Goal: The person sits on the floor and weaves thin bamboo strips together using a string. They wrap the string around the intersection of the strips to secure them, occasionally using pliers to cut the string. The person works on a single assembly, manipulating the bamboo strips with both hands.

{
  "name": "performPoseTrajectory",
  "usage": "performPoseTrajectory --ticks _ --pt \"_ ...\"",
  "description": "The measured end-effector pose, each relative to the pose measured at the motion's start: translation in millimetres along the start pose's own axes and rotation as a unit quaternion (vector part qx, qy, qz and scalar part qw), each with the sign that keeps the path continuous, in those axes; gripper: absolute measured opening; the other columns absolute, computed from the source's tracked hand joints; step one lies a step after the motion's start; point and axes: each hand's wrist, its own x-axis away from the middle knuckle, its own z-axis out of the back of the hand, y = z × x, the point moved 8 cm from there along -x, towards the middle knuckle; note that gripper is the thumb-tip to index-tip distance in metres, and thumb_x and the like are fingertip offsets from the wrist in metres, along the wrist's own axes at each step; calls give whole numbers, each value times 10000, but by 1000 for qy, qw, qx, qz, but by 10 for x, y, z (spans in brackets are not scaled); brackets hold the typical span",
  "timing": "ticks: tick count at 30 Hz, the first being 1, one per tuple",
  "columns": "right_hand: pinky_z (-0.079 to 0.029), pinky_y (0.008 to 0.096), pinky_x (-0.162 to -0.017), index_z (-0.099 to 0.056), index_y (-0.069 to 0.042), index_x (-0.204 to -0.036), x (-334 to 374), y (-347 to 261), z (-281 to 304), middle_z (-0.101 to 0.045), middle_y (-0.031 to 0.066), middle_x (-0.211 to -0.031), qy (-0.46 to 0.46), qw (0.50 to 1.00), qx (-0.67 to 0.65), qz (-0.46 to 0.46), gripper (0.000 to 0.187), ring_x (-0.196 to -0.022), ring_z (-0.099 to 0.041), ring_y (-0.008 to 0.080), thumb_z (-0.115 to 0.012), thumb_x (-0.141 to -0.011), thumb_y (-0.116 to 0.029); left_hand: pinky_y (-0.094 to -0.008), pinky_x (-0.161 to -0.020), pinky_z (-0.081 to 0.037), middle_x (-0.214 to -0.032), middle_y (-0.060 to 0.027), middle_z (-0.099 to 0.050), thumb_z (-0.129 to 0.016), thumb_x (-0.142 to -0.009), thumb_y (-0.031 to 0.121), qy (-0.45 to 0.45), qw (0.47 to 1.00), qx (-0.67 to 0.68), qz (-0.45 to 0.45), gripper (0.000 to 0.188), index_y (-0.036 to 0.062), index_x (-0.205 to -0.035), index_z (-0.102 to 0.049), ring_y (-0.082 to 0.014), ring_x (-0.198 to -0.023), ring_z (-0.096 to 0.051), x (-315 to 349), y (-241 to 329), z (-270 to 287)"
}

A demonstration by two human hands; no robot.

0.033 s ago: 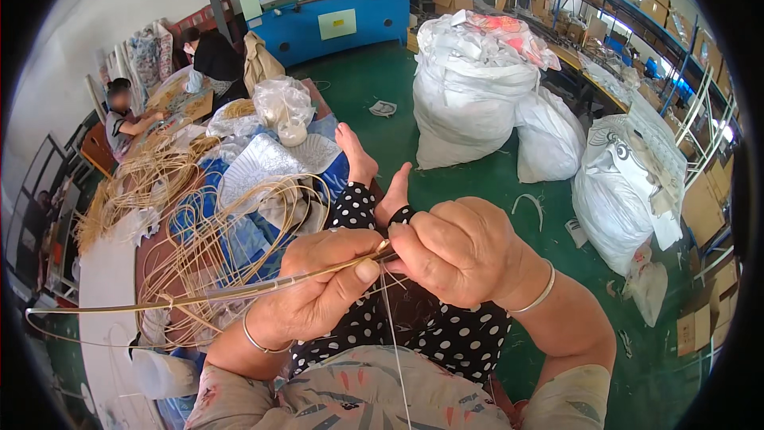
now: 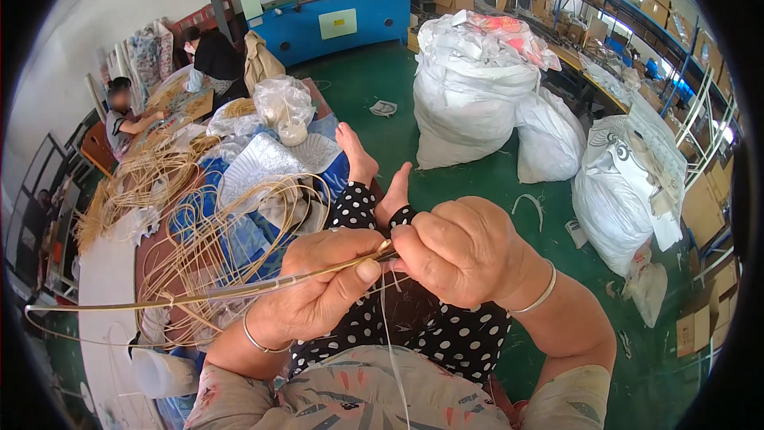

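Note:
My left hand (image 2: 318,291) pinches a long thin cane strip (image 2: 199,293) between thumb and fingers; the strip runs far out to the left and bends back in a loop. My right hand (image 2: 465,251) is closed on the strip's near end, touching the left thumb. A thin pale thread (image 2: 387,334) hangs from where the hands meet, down over my lap. Both wrists wear a bangle. Beyond the hands lie my legs in black polka-dot trousers (image 2: 358,207) with bare feet (image 2: 356,155).
Loose coils of cane (image 2: 159,183) and plastic bags cover the table on my left. Large white sacks (image 2: 469,87) stand on the green floor ahead and right (image 2: 629,191). A blue machine (image 2: 334,8) stands at the back. Two people (image 2: 119,111) sit at the far left.

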Motion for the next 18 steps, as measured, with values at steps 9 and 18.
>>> performPoseTrajectory --ticks 9,18 --pt "-355 165 -494 -532 -10 -936 260 745 196 -516 -11 -690 117 840 -335 -410 299 -553 -425 37 -704 -695 -44 -368 -569 -442 -740 -129 -595 -466 -875 177 17 980 -197 -23 239 -16 -797 -585 -282 -654 -576 -494 -280 316" --pt "-465 302 -663 -548 37 -923 -359 341 530 -589 189 -923 124 980 1 -157 140 -732 -570 237 -518 -792 -3 -406 -697 -475 -800 -172 -639 -482 -779 208 -250 839 -475 86 253 33 -800 -663 -342 -788 -610 -1186 -435 67"
